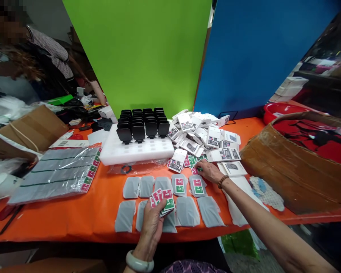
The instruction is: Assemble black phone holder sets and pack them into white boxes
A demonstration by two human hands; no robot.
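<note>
My left hand [152, 223] holds a fanned stack of small red-and-green wipe packets [163, 199] above the orange table [74, 216]. My right hand [208, 170] reaches forward, its fingers resting on loose red-and-green packets [191, 161] at the foot of a pile of small white boxes [204, 136]. Between my hands, grey pouches [187, 210] lie in two rows; two of them carry a packet on top [179, 185] [198, 186].
A white foam tray [136, 149] holds rows of black holders [142, 123]. A plastic-wrapped sheet stack [57, 172] lies left. A cardboard box of red items [298, 159] stands right. Another person [31, 60] sits at the far left. Green and blue boards stand behind.
</note>
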